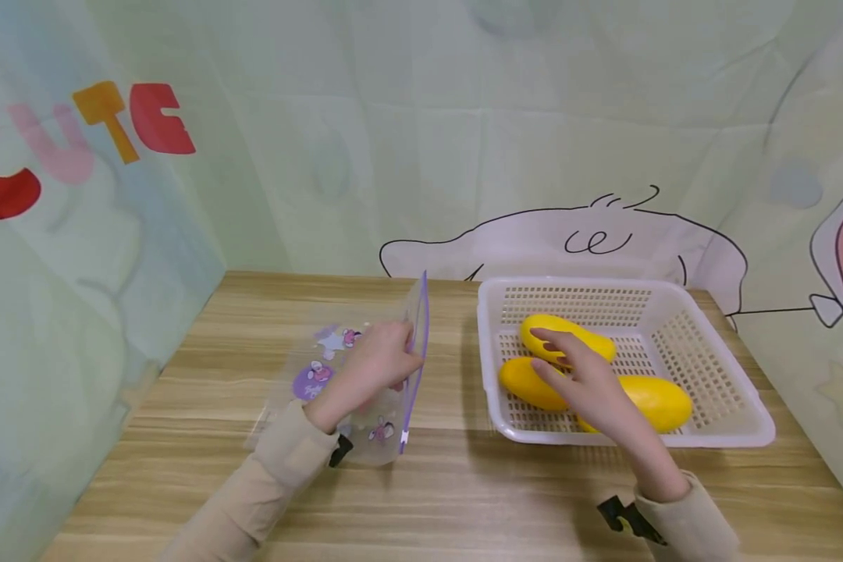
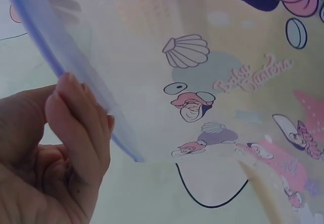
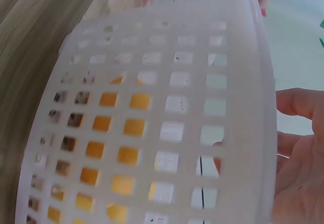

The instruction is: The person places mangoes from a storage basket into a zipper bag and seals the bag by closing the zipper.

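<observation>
A clear zip bag [image 1: 316, 380] with cartoon prints and a purple zip edge [image 1: 425, 328] lies partly raised on the table. My left hand [image 1: 386, 355] grips it at that edge; in the left wrist view the fingers [image 2: 81, 127] bend around the purple strip. On the right, a white plastic basket [image 1: 495, 406] holds three smooth yellow mango-like fruits, one at the back [image 1: 590, 342], one at the left [image 1: 530, 384] and one at the right [image 1: 663, 402]. Above them hovers my right hand [image 1: 593, 390], fingers loosely spread and holding nothing. It partly hides the fruits.
The wood-grain table [image 1: 457, 499] runs under bag and basket. Printed curtains [image 1: 309, 172] hang along its back and sides. The basket's perforated wall [image 3: 167, 97] fills much of the right wrist view.
</observation>
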{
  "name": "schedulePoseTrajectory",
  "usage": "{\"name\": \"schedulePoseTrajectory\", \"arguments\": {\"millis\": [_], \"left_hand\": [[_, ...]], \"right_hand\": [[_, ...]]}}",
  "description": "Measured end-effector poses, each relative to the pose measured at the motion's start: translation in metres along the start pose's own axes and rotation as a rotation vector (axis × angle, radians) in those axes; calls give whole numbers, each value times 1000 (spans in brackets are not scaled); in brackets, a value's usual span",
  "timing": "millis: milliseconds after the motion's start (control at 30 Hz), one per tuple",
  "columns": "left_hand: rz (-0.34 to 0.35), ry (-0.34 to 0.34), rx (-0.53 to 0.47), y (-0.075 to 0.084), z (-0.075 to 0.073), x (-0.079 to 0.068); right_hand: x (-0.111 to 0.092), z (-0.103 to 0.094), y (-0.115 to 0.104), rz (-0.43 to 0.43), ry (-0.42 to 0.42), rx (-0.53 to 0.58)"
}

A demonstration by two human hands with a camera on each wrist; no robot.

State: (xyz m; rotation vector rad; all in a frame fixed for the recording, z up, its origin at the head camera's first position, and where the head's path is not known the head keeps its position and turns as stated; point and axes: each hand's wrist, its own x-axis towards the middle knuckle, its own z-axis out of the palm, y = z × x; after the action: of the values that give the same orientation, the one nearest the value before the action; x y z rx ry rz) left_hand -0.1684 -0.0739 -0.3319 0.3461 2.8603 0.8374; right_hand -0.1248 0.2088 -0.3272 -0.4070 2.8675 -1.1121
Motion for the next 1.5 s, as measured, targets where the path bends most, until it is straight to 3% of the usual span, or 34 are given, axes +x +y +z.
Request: {"name": "schedulePoseTrajectory", "arguments": {"millis": [433, 867, 1133, 1500], "left_hand": [[67, 64, 33, 15, -18, -8], [147, 210, 158, 26, -22, -8], [159, 228, 183, 35, -23, -9], [138, 237, 201, 43, -22, -9]], "right_hand": [[14, 17, -25, -67, 11, 82], [33, 40, -60, -98, -22, 94], [46, 48, -70, 3, -79, 158], [56, 55, -77, 58, -80, 321]]}}
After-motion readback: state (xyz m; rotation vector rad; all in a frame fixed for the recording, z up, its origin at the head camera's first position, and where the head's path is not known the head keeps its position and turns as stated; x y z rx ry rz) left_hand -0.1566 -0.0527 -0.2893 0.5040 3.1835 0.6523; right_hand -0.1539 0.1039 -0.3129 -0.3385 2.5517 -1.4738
